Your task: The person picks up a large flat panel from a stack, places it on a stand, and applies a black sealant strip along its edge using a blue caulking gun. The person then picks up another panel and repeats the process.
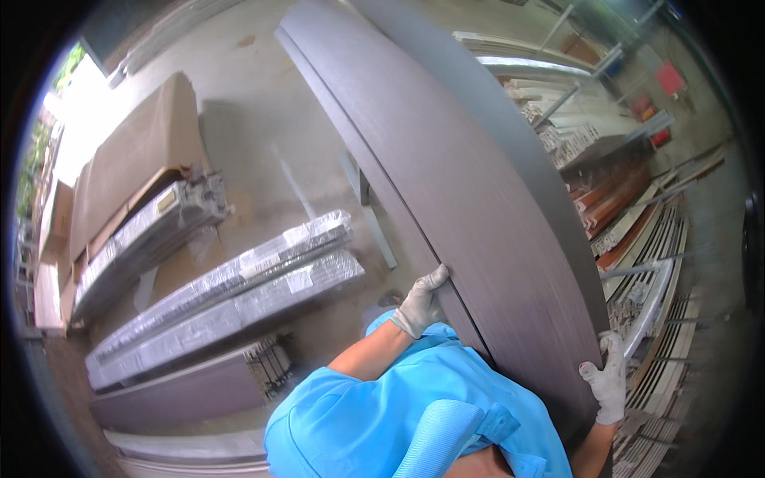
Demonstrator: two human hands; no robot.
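Note:
A long, flat grey-brown panel (470, 175) stretches from close to my body away toward the top of the view. A dark lengthwise line runs near its left side; whether this is a groove or a gap between two boards, I cannot tell. My left hand (422, 303), in a whitish glove, is closed on the left edge with the thumb on top. At the right edge, my gloved right hand (607, 376) grips the panel, thumb over the upper face. The fingers beneath are partly hidden.
Plastic-wrapped bundles of long profiles (231, 279) lie on the left, with a large brown cardboard piece (135, 151) behind them. More grey-brown panels (183, 390) are stacked nearer. Along the right, metal racks (558, 107) carry many long strips (653, 311).

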